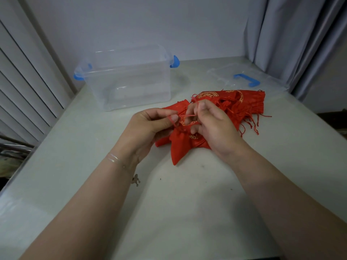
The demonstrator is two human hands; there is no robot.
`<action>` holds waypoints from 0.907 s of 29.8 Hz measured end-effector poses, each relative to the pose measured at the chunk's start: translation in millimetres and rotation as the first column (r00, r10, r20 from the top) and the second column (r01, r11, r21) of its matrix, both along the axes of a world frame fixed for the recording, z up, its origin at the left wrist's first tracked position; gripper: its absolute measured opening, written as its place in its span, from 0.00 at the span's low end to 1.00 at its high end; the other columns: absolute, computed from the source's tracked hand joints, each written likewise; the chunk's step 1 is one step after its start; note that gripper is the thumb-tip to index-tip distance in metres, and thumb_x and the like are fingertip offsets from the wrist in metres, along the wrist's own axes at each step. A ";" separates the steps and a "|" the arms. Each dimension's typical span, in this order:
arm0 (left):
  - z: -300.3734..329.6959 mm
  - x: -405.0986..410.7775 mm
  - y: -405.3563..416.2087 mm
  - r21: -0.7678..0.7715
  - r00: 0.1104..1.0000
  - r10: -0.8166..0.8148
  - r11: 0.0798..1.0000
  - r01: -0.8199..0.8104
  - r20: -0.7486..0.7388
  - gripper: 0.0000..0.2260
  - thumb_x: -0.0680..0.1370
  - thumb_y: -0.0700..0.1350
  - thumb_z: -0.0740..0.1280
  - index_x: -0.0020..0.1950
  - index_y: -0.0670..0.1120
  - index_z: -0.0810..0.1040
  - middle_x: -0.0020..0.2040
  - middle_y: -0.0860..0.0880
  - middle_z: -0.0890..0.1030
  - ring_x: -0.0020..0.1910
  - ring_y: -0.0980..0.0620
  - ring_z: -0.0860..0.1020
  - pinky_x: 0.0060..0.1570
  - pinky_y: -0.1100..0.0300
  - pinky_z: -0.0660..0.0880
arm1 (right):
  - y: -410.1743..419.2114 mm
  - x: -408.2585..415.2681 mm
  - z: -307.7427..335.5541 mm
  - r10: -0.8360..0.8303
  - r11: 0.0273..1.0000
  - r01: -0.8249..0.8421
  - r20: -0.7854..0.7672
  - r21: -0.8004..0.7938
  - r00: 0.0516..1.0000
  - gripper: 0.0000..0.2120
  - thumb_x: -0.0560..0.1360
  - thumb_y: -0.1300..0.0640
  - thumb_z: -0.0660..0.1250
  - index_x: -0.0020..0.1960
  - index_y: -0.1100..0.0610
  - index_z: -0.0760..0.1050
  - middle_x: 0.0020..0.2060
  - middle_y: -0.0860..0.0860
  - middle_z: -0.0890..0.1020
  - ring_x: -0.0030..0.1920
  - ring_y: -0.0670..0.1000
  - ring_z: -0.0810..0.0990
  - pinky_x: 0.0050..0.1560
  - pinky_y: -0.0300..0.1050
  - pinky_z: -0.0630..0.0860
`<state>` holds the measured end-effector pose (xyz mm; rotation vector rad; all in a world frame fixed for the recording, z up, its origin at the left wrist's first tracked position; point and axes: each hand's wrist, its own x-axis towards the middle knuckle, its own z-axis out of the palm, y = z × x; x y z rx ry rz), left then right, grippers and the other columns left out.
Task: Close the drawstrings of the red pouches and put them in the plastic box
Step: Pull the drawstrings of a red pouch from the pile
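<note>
Red pouch [181, 145] held at table [75, 166] centre; drawstring [185, 116] pinched by left hand [148, 126] and right hand [210, 124]. Pouch pile [242, 104] behind. Plastic box [129, 79] near far-left corner.

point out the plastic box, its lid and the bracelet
box [105, 87]: head view, front wall
lid [221, 72]: head view, clear left part
bracelet [114, 160]: head view, band on left wrist
</note>
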<state>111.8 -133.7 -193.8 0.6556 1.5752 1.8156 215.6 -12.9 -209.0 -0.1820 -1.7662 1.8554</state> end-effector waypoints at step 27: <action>-10.1 6.4 -0.5 0.018 0.588 0.151 0.974 -0.227 -0.794 0.10 0.73 0.34 0.69 0.47 0.49 0.81 0.40 0.55 0.82 0.33 0.57 0.77 0.36 0.66 0.75 | 4.7 1.1 -3.2 -0.091 0.975 0.039 0.231 0.220 0.969 0.08 0.76 0.56 0.66 0.41 0.59 0.79 0.27 0.44 0.76 0.29 0.41 0.71 0.31 0.33 0.69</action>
